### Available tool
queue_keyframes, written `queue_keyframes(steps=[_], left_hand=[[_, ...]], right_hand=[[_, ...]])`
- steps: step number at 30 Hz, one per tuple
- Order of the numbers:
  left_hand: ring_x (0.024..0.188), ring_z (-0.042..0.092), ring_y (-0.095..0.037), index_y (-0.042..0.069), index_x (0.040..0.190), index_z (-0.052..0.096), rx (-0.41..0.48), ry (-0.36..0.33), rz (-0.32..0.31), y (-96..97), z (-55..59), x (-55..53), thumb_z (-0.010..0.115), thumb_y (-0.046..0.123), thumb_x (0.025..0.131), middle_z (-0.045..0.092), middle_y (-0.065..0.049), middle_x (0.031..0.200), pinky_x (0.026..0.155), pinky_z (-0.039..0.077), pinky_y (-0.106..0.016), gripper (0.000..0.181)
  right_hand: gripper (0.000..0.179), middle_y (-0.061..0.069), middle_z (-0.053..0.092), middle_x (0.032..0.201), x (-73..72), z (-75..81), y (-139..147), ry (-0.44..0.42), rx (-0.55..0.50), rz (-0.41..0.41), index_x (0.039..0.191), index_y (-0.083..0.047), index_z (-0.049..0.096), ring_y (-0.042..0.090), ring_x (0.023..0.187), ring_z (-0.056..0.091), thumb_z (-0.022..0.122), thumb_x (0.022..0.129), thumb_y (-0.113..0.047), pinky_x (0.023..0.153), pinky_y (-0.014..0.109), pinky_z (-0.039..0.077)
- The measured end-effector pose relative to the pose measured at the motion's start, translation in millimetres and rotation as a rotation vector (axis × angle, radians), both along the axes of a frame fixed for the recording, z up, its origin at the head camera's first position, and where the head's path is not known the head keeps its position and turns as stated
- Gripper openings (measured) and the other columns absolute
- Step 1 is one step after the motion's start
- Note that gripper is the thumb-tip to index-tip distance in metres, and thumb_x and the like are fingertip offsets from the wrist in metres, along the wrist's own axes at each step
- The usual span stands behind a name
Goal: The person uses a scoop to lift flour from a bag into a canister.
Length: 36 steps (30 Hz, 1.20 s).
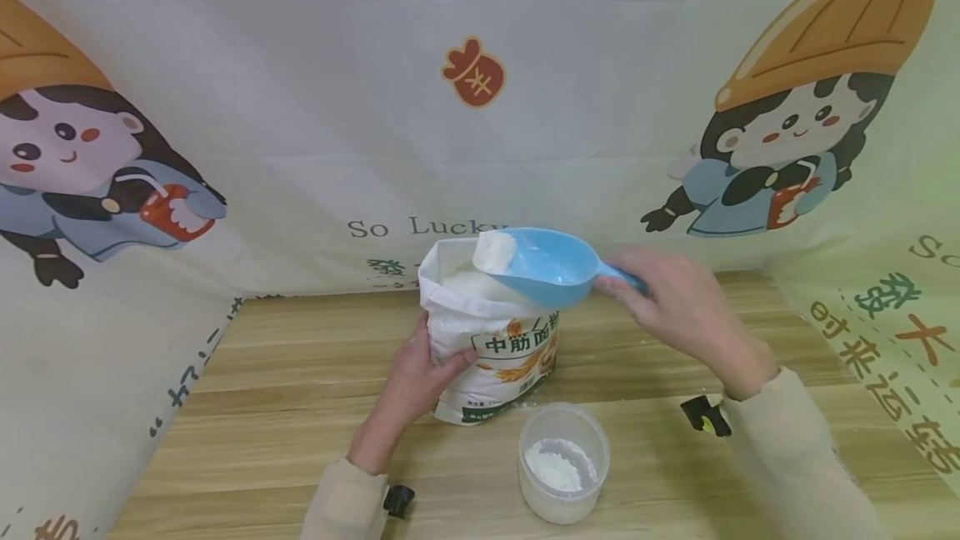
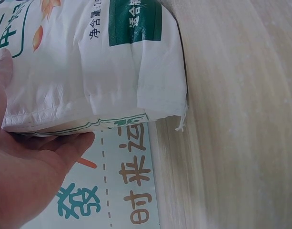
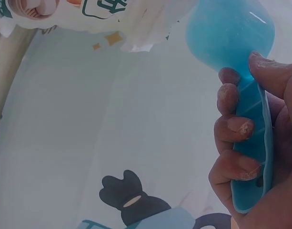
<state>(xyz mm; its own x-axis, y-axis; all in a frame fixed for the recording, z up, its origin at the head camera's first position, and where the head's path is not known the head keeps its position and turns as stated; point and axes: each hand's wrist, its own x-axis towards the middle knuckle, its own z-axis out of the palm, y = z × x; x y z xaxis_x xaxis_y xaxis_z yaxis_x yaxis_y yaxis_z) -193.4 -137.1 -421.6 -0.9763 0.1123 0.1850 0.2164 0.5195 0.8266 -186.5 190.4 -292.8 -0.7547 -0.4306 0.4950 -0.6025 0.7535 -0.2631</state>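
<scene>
Your right hand point(image 1: 678, 307) gripped the blue scoop point(image 1: 555, 261) over the bag point(image 1: 498, 369) your left hand point(image 1: 423, 367) held toward the table's point(image 1: 300, 382) far edge; tilting could have spilled flour point(image 1: 493, 252).

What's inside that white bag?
In the white bag, white powder shows near the open top. The blue scoop hides part of the opening; the bag's side hides everything lower.

Item count by kind, head view
One printed bag point(image 1: 504, 361), one blue scoop point(image 1: 557, 263), one translucent tub point(image 1: 557, 508); one left hand point(image 1: 422, 373), one right hand point(image 1: 681, 307); two pale sleeves point(image 1: 347, 502), two black wrist pieces point(image 1: 399, 502); one tabletop point(image 1: 288, 390); two cartoon figures point(image 1: 789, 132), one red pouch motif point(image 1: 476, 77).
</scene>
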Motion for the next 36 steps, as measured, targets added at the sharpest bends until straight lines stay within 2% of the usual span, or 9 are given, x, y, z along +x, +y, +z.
queue_keyframes(steps=[5, 12, 16, 23, 30, 36], left_hand=[[0.127, 0.058, -0.041, 0.005, 0.154, 0.034, 0.003, -0.002, -0.002, -0.1, -0.2, -0.2, 0.081, 0.029, 0.091, 0.061, -0.023, 0.137, 0.108, 0.046, -0.06, 0.082], [0.128, 0.058, -0.041, 0.003, 0.154, 0.035, 0.012, 0.003, -0.006, 0.0, -1.4, -1.4, 0.081, 0.029, 0.092, 0.061, -0.024, 0.136, 0.109, 0.045, -0.061, 0.081], [0.128, 0.057, -0.041, 0.004, 0.154, 0.034, 0.007, 0.001, -0.004, -0.2, -1.4, -1.6, 0.081, 0.029, 0.091, 0.061, -0.024, 0.137, 0.109, 0.045, -0.06, 0.083], [0.13, 0.057, -0.042, 0.005, 0.156, 0.033, -0.012, 0.003, -0.003, 0.0, 0.3, -1.0, 0.082, 0.029, 0.09, 0.06, -0.024, 0.139, 0.11, 0.044, -0.061, 0.085], [0.126, 0.059, -0.043, 0.004, 0.154, 0.035, -0.016, 0.024, -0.005, -0.6, -0.9, -2.3, 0.082, 0.027, 0.09, 0.062, -0.025, 0.135, 0.109, 0.045, -0.061, 0.083], [0.126, 0.059, -0.043, 0.002, 0.153, 0.035, -0.011, 0.033, -0.009, -0.8, -1.6, -3.0, 0.082, 0.025, 0.09, 0.062, -0.025, 0.134, 0.109, 0.045, -0.06, 0.082]], right_hand=[[0.016, 0.0, 0.075, 0.096, 5.5, -0.2, 5.7, 0.009, -0.003, -0.002, 0.11, -0.011, 0.077, 0.016, 0.075, 0.06, 0.072, 0.099, -0.022, 0.066, 0.038, 0.052], [0.014, -0.002, 0.071, 0.086, 16.4, -1.5, 14.2, 0.014, 0.001, -0.019, 0.107, -0.01, 0.076, 0.014, 0.069, 0.054, 0.073, 0.097, -0.02, 0.06, 0.034, 0.047], [0.016, -0.001, 0.071, 0.088, 22.0, -4.2, 19.9, 0.017, 0.01, -0.026, 0.108, -0.009, 0.075, 0.015, 0.071, 0.056, 0.075, 0.096, -0.019, 0.061, 0.036, 0.049], [0.02, 0.006, 0.077, 0.104, 32.5, -7.6, 31.7, 0.054, -0.02, -0.027, 0.113, -0.007, 0.076, 0.019, 0.082, 0.069, 0.075, 0.095, -0.015, 0.07, 0.044, 0.057], [0.02, -0.001, 0.075, 0.096, 40.8, -9.3, 48.6, 0.091, -0.009, -0.034, 0.111, -0.009, 0.076, 0.013, 0.076, 0.062, 0.078, 0.092, -0.014, 0.065, 0.038, 0.054], [0.018, 0.0, 0.077, 0.099, 50.4, -12.0, 61.5, 0.105, 0.011, -0.035, 0.11, -0.01, 0.076, 0.017, 0.082, 0.07, 0.077, 0.092, -0.015, 0.069, 0.043, 0.058]])
